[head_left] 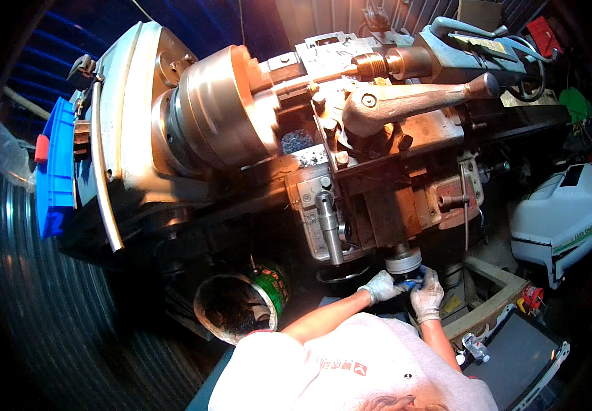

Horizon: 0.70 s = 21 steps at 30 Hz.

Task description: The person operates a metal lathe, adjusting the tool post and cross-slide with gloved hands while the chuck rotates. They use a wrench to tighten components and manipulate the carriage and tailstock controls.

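In front of my body, both hands in white work gloves with blue on the fingers are at the cross-slide handle of a metal lathe. My left hand is closed on its left side, and my right hand is closed on its right side. Much of the handle is hidden by the gloves. Just above them is the silver graduated dial. The lathe chuck has blurred jaws, as if spinning. A slim metal bar runs from it to the tailstock centre. The tool post lever points right.
An open green bucket stands left of my left arm. A blue plastic bin hangs near the headstock. At right are a white machine housing, a dark flat panel and a clear bottle. Metal shavings lie beneath the chuck.
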Available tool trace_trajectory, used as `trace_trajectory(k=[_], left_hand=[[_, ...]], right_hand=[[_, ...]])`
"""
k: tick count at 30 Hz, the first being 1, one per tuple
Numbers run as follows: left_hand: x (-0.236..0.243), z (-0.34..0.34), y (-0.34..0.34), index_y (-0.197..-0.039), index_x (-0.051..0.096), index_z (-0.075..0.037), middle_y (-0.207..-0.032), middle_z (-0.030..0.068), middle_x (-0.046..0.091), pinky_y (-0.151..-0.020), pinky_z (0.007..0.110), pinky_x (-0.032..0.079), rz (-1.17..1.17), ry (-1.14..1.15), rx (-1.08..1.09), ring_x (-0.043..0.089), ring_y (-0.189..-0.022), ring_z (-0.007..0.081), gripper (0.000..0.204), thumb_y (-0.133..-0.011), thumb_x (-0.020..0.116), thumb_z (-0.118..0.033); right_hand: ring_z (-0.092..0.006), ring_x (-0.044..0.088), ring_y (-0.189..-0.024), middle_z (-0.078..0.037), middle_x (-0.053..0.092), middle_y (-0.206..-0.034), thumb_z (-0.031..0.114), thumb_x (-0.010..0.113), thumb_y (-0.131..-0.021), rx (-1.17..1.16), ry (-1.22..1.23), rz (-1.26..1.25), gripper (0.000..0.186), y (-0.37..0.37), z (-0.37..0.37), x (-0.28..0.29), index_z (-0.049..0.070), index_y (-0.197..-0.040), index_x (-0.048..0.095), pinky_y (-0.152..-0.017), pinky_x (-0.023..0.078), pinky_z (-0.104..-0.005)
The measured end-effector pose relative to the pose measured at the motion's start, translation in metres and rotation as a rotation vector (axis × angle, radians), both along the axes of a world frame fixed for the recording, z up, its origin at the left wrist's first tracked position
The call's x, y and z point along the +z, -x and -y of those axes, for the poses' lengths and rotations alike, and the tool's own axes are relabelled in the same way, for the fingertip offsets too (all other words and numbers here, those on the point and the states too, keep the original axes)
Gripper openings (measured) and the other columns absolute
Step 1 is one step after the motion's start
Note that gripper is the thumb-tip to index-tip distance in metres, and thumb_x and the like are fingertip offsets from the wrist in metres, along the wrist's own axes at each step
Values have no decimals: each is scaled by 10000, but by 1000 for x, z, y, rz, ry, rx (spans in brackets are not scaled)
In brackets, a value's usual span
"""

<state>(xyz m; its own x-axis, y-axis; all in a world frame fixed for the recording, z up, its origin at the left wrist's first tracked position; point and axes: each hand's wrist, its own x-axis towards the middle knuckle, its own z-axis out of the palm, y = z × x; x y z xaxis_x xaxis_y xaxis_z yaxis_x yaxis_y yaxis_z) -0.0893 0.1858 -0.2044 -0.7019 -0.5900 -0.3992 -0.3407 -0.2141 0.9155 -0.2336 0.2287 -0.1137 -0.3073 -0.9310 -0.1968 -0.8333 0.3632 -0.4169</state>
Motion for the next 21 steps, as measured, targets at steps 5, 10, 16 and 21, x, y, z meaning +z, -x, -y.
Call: trace_trajectory(k=[5, 10, 16, 21], left_hand=[[-2, -5, 3, -1113, 671, -44, -1054, 237, 676, -863, 429, 515, 79, 40, 65, 642, -1019, 386, 610, -816, 639, -575], [-35, -20, 12, -882, 715, 25, -898, 285, 673, -805, 446, 529, 285, 94, -26, 666, -901, 406, 739, -811, 548, -692], [-4, -8, 5, -829, 712, 39, -848, 292, 666, -775, 460, 533, 344, 81, -79, 670, -866, 413, 754, -805, 551, -697], [20, 3, 2, -831, 712, 35, -846, 295, 664, -747, 469, 537, 398, 24, -90, 671, -857, 415, 719, -783, 598, -673]], right_hand=[[-400, 632, -924, -168, 617, -1081, 60, 613, -704, -1, -10, 25, 436, 4, 0, -2, 108, -1137, 592, -784, 516, -490], [-401, 627, -931, -169, 626, -1058, 57, 609, -689, -1, -11, 53, 417, 5, 3, -3, 98, -1104, 608, -796, 512, -489], [-400, 621, -946, -170, 632, -1040, 48, 601, -683, -1, -2, 77, 406, 9, 2, -8, 92, -1087, 614, -805, 509, -486], [-390, 622, -952, -166, 639, -1036, 43, 600, -678, 8, 17, 83, 399, 13, 0, -14, 86, -1075, 617, -814, 508, -477]])
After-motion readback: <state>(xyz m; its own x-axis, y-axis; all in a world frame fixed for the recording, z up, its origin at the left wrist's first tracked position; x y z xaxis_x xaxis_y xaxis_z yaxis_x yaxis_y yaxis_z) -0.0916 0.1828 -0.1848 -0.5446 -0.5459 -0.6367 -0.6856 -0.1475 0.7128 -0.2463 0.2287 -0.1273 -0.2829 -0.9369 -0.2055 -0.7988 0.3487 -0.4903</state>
